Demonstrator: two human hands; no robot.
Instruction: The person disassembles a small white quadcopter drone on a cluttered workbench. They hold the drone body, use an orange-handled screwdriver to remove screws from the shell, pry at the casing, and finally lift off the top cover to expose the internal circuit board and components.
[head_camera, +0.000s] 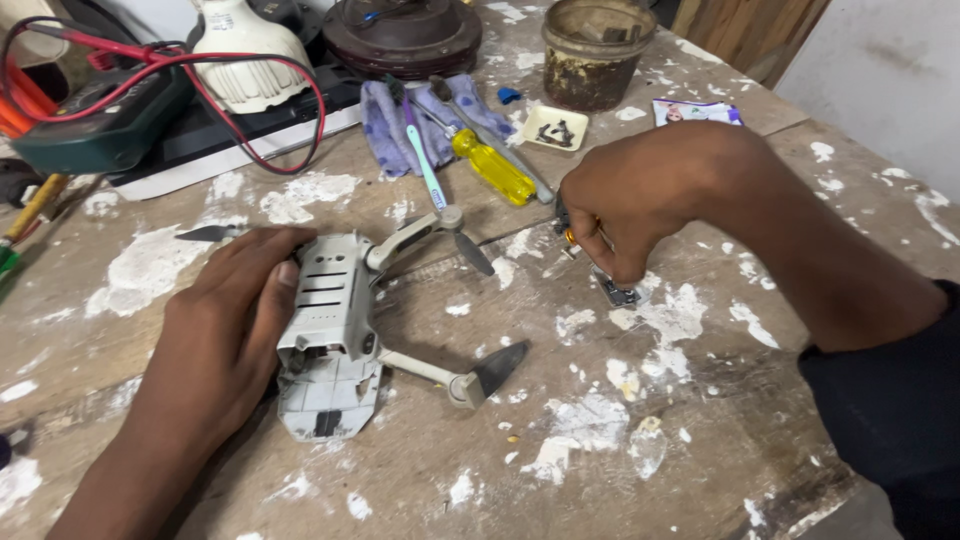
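A small grey folding drone (330, 335) lies belly-up near the front-left of a paint-spattered wooden workbench (700, 440), its two right-hand arms swung out so that the dark propeller blades (498, 366) rest on the boards. The body is pinned along its left flank by the left hand (225, 330), whose fingers are laid flat and spread against the shell rather than wrapped round it; the drone is judged to be steadied this way so that its underside stays exposed and does not slide. The right hand (625, 205) is curled shut, just right of the drone, around a small tool with an orange collar (568, 236); only a little of it shows between the fingers, so its kind cannot be told. Just below that hand a small dark part (618, 293) lies on the wood, apart from the drone.

Behind the drone, a toothbrush with a teal handle (424, 165) and a yellow-handled screwdriver (492, 166) are laid on a purple cloth (390, 120), within easy reach. A small cream tray (556, 127) farther back holds tiny dark screws, presumably kept together there so none are lost. A rusty tin (593, 52) stands behind it, and a green multimeter (100, 120) with red and black leads sits at the far left.
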